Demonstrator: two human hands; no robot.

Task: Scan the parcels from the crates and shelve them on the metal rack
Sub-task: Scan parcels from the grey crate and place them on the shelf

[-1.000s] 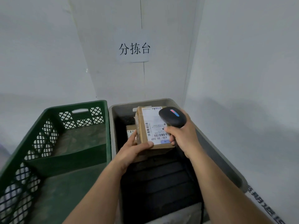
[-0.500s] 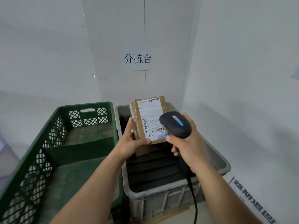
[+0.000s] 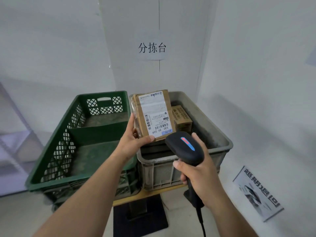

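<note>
My left hand (image 3: 135, 139) grips a brown cardboard parcel (image 3: 153, 115) by its lower left corner, holding it tilted above the grey crate (image 3: 218, 144). Its white shipping label with barcodes faces me. My right hand (image 3: 196, 170) holds a black corded barcode scanner (image 3: 184, 149) by the handle, its head just below and right of the parcel's label. Inside the grey crate a second cardboard box (image 3: 182, 118) lies at the back, partly hidden behind the held parcel. The green lattice crate (image 3: 68, 134) stands to the left.
Both crates sit on a low stand with a dark base (image 3: 140, 218). Part of a metal rack (image 3: 15, 134) shows at the far left. A paper sign (image 3: 152, 48) hangs on the wall, and a printed sheet (image 3: 256, 192) lies on the floor at right.
My left hand has lifted the parcel out of the grey crate and higher. My right hand has drawn the scanner back toward me, away from the label. The view has pulled back.
</note>
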